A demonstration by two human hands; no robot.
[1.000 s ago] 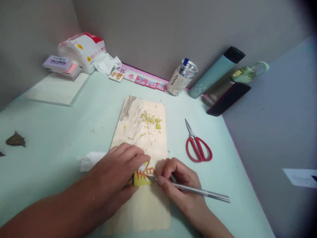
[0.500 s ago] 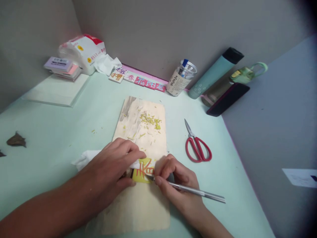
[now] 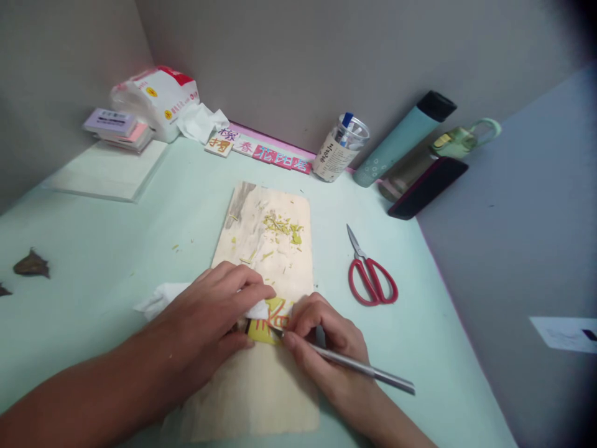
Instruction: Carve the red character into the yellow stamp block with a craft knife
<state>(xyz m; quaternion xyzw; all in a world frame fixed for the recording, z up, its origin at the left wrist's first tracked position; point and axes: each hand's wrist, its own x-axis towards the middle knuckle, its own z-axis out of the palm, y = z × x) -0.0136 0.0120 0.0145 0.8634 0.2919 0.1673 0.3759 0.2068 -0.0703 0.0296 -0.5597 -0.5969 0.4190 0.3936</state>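
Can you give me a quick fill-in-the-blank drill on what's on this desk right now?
1. The right hand holds a thin metal ____ like a pen.
2. The left hand presses a small yellow block onto the ____ board.
3. The scissors right of the board have ____ handles.
4. White ____ paper lies under the left hand.

Missing words: knife; wooden; red; tissue

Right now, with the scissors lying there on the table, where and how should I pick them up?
Grip the scissors by the red handle loops, coming from above on the near side. They lie flat and closed, loops toward you and the steel tips pointing away, apart from the board, so the loops are probably the safe, roomy hold.
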